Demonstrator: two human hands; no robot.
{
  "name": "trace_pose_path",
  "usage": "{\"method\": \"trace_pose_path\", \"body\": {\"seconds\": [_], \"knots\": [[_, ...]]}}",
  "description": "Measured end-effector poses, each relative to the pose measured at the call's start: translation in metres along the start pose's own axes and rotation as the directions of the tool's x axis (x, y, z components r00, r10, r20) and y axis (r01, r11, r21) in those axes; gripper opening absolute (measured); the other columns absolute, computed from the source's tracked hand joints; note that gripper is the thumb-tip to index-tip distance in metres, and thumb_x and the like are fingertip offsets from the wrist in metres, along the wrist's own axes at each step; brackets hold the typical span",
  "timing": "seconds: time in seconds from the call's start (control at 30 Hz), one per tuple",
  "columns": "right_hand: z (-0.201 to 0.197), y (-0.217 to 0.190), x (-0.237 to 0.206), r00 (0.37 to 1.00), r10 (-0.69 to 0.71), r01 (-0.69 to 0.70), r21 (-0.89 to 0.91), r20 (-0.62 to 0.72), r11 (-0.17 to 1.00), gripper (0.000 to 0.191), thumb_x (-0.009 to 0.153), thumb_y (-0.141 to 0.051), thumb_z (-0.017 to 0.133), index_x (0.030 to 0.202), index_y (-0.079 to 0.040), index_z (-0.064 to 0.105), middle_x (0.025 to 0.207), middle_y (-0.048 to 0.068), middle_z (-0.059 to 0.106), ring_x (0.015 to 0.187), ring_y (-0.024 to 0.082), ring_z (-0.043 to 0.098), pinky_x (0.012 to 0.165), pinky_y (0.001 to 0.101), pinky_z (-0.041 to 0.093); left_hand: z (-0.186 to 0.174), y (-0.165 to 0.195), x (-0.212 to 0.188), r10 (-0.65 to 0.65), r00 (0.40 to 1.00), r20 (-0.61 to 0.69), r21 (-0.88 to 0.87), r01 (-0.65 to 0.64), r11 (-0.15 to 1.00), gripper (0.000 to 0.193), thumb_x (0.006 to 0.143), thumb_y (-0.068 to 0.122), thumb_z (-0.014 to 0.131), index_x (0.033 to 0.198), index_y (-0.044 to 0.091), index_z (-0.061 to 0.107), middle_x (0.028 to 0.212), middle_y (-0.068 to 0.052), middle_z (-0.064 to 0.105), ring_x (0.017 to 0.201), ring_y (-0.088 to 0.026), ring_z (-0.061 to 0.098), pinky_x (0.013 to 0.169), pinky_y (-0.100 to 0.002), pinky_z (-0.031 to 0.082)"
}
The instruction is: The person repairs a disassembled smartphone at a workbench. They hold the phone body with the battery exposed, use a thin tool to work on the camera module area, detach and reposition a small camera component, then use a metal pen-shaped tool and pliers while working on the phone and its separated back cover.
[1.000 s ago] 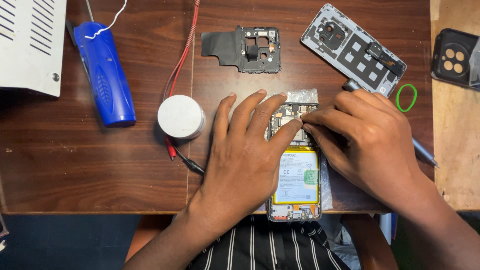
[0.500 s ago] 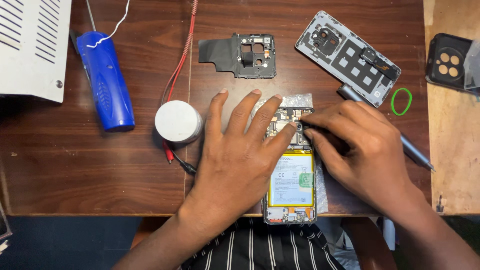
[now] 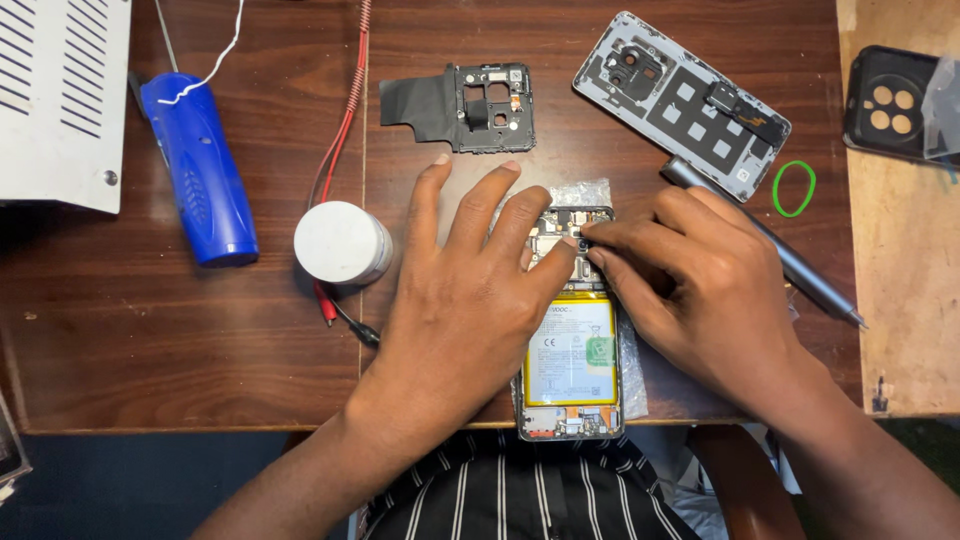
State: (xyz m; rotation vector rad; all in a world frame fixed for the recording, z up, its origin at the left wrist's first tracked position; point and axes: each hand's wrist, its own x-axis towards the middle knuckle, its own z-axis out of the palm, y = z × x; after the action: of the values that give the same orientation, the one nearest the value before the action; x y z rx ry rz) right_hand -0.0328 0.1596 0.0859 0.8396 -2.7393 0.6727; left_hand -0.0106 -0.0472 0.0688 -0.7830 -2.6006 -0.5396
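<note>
An opened phone (image 3: 570, 365) with a yellow battery lies at the table's near edge, its top board bare. My left hand (image 3: 470, 300) lies flat over its left side, fingers spread on the wood and thumb pressing on the board. My right hand (image 3: 690, 285) comes in from the right, with thumb and forefinger pinched together on a small part at the top of the board. What sits between those fingertips is too small to make out. A grey screwdriver (image 3: 800, 270) lies on the table behind my right hand, partly hidden by it.
A black inner frame (image 3: 470, 105) and the grey back cover (image 3: 685, 100) lie at the far side. A white round tub (image 3: 342, 243), red and black probe leads (image 3: 340, 150), a blue tool (image 3: 200, 180), a white vented box (image 3: 60, 95), a green rubber band (image 3: 794, 188) and a black phone case (image 3: 890, 105) stand around.
Both hands stay on the phone. My right fingertips have shifted slightly on the top of the board, and my head has moved a little.
</note>
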Motion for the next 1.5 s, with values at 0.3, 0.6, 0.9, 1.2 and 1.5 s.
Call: {"method": "trace_pose_path", "body": {"seconds": [0.3,0.6,0.9,1.2,1.5], "knots": [[0.002,0.000,0.003,1.000,-0.001,0.001,0.060,0.003,0.998,0.015,0.085,-0.009,0.081,0.099,-0.004,0.077,0.076,0.009,0.056,0.073,0.026,0.058,0.064,0.0396,0.045,-0.001,-0.005,-0.003,-0.097,0.995,-0.011,-0.246,0.091,0.965,0.031,0.090,0.032,0.072,0.112,0.011,0.076,0.132,-0.017,0.059,0.137,-0.036,0.045,0.118,-0.061,0.027],[0.004,0.000,0.003,1.000,-0.027,0.027,0.026,-0.009,0.999,0.015,0.086,-0.009,0.082,0.098,-0.004,0.077,0.076,0.010,0.056,0.073,0.026,0.057,0.066,0.0400,0.045,0.006,-0.006,-0.008,-0.112,0.992,-0.055,-0.146,0.103,0.984,0.030,0.094,0.030,0.074,0.116,0.009,0.075,0.138,-0.012,0.057,0.142,-0.032,0.045,0.124,-0.059,0.028],[0.002,0.000,0.002,0.998,-0.057,0.057,-0.048,0.002,0.997,0.017,0.083,-0.012,0.083,0.096,-0.004,0.076,0.081,0.009,0.058,0.079,0.029,0.058,0.071,0.0417,0.046,0.009,-0.004,-0.008,-0.067,0.996,-0.064,-0.124,0.058,0.991,0.027,0.093,0.030,0.073,0.112,0.010,0.077,0.135,-0.015,0.057,0.139,-0.033,0.046,0.121,-0.063,0.028],[0.002,0.000,0.003,0.998,-0.056,0.056,-0.055,-0.002,0.997,0.017,0.083,-0.013,0.083,0.097,-0.006,0.076,0.081,0.009,0.059,0.079,0.029,0.059,0.071,0.0420,0.046,0.008,-0.004,-0.007,-0.018,0.998,-0.060,-0.063,0.014,0.998,0.025,0.095,0.027,0.070,0.111,0.009,0.077,0.133,-0.014,0.058,0.137,-0.032,0.047,0.120,-0.063,0.030],[0.002,0.001,0.003,0.999,-0.041,0.042,-0.030,0.005,0.999,0.015,0.083,-0.011,0.082,0.096,-0.005,0.077,0.080,0.009,0.058,0.077,0.028,0.058,0.071,0.0417,0.047,0.003,-0.005,-0.002,0.060,0.997,-0.045,-0.008,-0.060,0.998,0.017,0.096,0.015,0.067,0.107,0.006,0.076,0.129,-0.013,0.064,0.132,-0.031,0.052,0.120,-0.060,0.034]]}}
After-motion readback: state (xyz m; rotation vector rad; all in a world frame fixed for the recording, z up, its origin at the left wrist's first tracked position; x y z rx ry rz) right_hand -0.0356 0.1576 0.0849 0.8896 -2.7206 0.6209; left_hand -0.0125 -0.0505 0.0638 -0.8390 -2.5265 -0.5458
